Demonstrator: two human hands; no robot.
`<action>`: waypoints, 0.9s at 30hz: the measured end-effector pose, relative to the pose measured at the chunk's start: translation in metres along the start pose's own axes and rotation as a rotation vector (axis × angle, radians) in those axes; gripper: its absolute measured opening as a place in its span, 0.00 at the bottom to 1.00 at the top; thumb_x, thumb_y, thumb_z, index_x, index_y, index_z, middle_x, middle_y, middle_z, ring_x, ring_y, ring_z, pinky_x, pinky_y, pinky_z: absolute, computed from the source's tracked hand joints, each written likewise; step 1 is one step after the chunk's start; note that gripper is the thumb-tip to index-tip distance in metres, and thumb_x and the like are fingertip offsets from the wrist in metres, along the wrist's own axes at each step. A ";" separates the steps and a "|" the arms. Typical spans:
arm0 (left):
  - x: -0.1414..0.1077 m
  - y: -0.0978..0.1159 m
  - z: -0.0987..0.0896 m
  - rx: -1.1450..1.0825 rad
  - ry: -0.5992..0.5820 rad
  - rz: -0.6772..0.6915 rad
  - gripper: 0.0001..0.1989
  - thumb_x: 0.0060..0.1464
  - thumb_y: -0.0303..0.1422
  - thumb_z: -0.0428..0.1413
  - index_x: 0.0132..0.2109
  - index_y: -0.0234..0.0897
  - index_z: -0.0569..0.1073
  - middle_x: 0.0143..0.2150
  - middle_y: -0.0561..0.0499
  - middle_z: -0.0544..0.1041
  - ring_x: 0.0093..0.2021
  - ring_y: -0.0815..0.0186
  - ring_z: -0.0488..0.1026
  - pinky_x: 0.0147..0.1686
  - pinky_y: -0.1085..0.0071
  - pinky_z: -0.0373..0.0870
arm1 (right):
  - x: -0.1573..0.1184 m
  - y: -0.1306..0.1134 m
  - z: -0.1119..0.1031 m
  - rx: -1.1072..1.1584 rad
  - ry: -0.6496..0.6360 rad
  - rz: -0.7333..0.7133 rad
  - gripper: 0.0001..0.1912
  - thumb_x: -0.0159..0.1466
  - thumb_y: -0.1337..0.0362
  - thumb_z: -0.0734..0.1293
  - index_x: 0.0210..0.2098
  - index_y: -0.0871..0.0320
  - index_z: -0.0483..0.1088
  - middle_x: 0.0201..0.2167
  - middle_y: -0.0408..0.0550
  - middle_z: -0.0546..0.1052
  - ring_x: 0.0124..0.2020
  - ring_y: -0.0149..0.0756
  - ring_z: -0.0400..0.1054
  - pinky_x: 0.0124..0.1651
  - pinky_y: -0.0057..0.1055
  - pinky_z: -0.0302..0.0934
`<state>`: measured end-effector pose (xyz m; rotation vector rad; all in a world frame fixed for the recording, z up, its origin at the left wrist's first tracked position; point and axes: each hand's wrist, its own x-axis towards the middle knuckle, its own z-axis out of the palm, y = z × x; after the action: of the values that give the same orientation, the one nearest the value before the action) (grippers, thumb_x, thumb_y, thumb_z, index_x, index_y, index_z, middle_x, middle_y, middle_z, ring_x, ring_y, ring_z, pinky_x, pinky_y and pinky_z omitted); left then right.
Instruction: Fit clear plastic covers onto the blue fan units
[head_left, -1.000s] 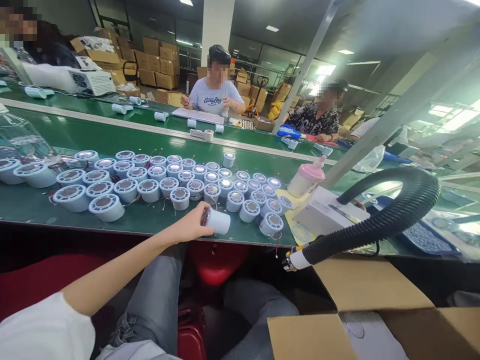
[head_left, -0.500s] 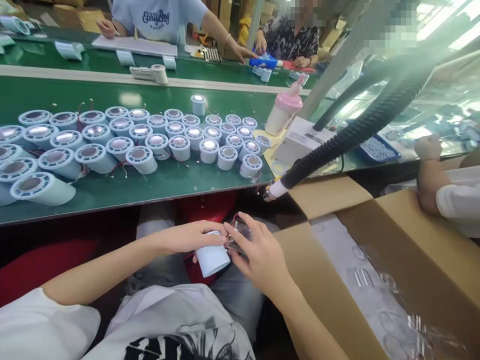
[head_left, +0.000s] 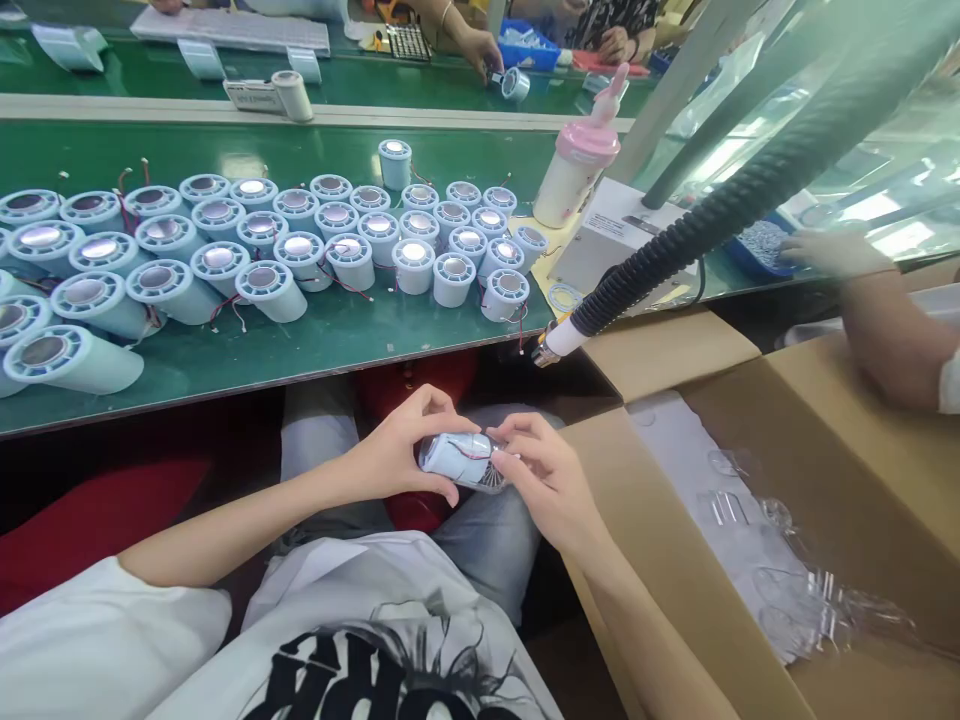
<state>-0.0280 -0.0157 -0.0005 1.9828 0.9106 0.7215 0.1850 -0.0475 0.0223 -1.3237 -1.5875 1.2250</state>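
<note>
While both hands meet above the lap, we have one blue cylinder [head_left: 452, 458] between them. Left hand [head_left: 409, 442]: fingers arched over the top, thumb below, spread just wide enough to hold the cylinder. Right hand [head_left: 551, 482]: fingertips narrow, bunched by a dark red wire [head_left: 471, 456] and a clear plastic piece [head_left: 491, 478]; we can't tell whether they pinch the wire or only touch it.

Change versus half a second ago: the cylinder is turned, its wide open end no longer shows below the left fingers, and the wire runs along its side toward the right fingertips. We read this as cylinder and clear piece being handled as a pair, with attention on the wire; how far one sits inside the other, we can't say.

Beyond the left fingers, we see rows of upright and tilted blue cylinders [head_left: 271, 293] on the green table [head_left: 337, 345]. Past the right fingertips hangs a hose nozzle [head_left: 564, 338]. Right of that hand, an open cardboard box [head_left: 637, 520] holds clear plastic parts [head_left: 799, 595].
</note>
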 end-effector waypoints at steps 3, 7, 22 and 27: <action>0.000 -0.005 0.002 -0.094 -0.078 0.009 0.34 0.38 0.40 0.68 0.55 0.43 0.71 0.51 0.44 0.68 0.52 0.56 0.68 0.53 0.57 0.66 | 0.002 0.005 0.000 0.155 0.030 0.108 0.17 0.56 0.59 0.69 0.16 0.59 0.65 0.38 0.50 0.68 0.44 0.43 0.70 0.40 0.33 0.66; -0.001 0.001 0.001 -0.370 -0.229 -0.147 0.34 0.43 0.35 0.66 0.59 0.46 0.66 0.55 0.45 0.71 0.52 0.58 0.71 0.49 0.62 0.70 | 0.005 0.008 -0.003 0.368 0.038 0.193 0.19 0.53 0.56 0.72 0.14 0.59 0.66 0.40 0.51 0.72 0.45 0.47 0.72 0.42 0.38 0.68; -0.013 0.021 -0.006 -0.516 -0.185 -0.263 0.37 0.44 0.34 0.66 0.61 0.42 0.64 0.59 0.42 0.69 0.53 0.56 0.71 0.50 0.62 0.70 | -0.019 0.015 -0.011 -0.084 -0.181 -0.304 0.24 0.58 0.70 0.70 0.52 0.50 0.64 0.55 0.51 0.68 0.56 0.40 0.65 0.51 0.35 0.69; -0.012 0.023 -0.009 -0.439 -0.196 -0.136 0.38 0.44 0.33 0.66 0.62 0.43 0.63 0.61 0.42 0.67 0.58 0.55 0.68 0.55 0.61 0.67 | -0.022 0.010 -0.012 0.027 -0.184 -0.199 0.23 0.58 0.68 0.71 0.52 0.51 0.65 0.53 0.51 0.70 0.55 0.41 0.66 0.51 0.38 0.69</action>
<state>-0.0343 -0.0309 0.0212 1.5566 0.6924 0.5790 0.2038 -0.0662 0.0167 -1.0321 -1.7777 1.2672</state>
